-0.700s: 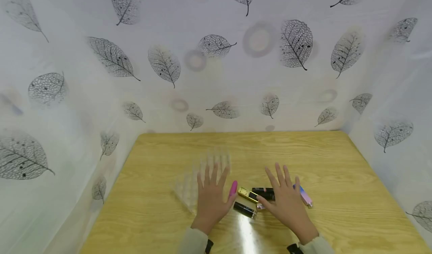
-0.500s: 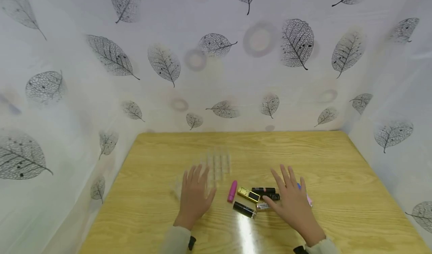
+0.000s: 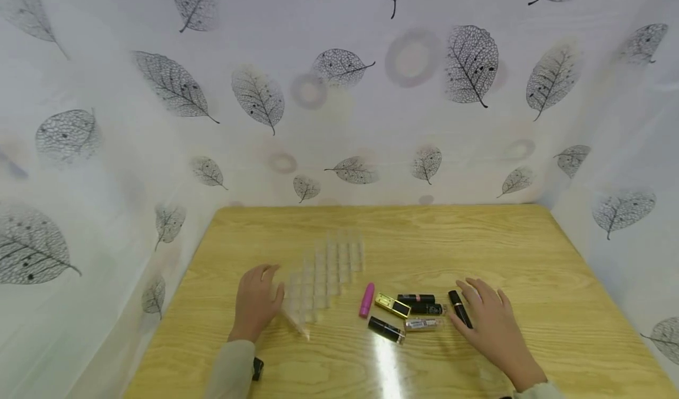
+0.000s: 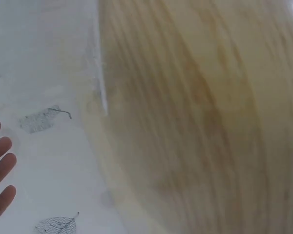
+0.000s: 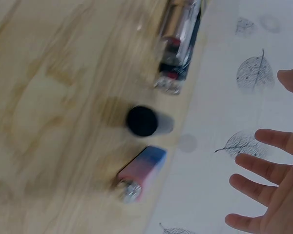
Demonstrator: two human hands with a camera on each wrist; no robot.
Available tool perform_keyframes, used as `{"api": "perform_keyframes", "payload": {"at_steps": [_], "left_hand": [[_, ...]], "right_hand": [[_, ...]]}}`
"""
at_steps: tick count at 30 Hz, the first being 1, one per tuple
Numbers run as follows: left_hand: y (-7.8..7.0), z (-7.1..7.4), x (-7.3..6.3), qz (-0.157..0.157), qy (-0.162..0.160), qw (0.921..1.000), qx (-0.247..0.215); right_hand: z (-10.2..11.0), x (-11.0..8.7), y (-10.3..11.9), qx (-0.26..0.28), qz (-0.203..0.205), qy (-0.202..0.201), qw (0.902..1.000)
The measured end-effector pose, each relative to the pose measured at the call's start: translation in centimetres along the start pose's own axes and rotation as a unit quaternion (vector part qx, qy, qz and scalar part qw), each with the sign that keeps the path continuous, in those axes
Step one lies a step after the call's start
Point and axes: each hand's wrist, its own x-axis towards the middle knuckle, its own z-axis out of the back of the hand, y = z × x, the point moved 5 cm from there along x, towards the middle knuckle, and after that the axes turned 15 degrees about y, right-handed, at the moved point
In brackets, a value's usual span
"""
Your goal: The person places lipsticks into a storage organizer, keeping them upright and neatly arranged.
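Observation:
My left hand is at the left side of a clear plastic organizer with rows of compartments, its fingers loosely bent. In the left wrist view, its fingers are spread apart and hold nothing. My right hand hovers with relaxed fingers beside a black lipstick tube. Below that hand, a blue-to-pink tube shows in the right wrist view but is hidden in the head view. Between the hands lie a magenta tube, a gold and black lipstick and a black tube.
Two more black tubes and a clear-capped tube lie close together left of the right hand. The wood-grain table meets a pale curtain with leaf prints at its back and sides.
My left hand has moved left from over the organizer to its left side. My right hand has moved right, uncovering a black tube and covering the blue-to-pink one.

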Motion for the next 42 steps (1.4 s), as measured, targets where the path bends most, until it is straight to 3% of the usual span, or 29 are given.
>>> {"api": "perform_keyframes", "payload": {"at_steps": [8, 14, 27, 36, 42], "left_hand": [[1.4, -0.8, -1.0, 0.026, -0.020, 0.9994, -0.001], [1.1, -0.9, -1.2, 0.032, -0.020, 0.9993, -0.004], [0.4, -1.5, -0.7, 0.058, 0.062, 0.9963, -0.016], [0.2, -1.4, 0.8, 0.031, 0.070, 0.9970, 0.013], [0.2, -2.1, 1.4, 0.025, 0.100, 0.9945, 0.022]], "right_hand": [[-1.0, 0.0, -2.5, -0.005, -0.027, 0.041, 0.9988], [-1.9, 0.3, -3.8, 0.003, -0.058, 0.084, 0.9948], [-3.1, 0.9, -5.5, 0.026, -0.076, 0.146, 0.9860], [-3.7, 0.7, -6.1, 0.052, -0.105, 0.191, 0.9746], [-3.8, 0.4, -6.3, 0.065, -0.112, 0.207, 0.9697]]}}
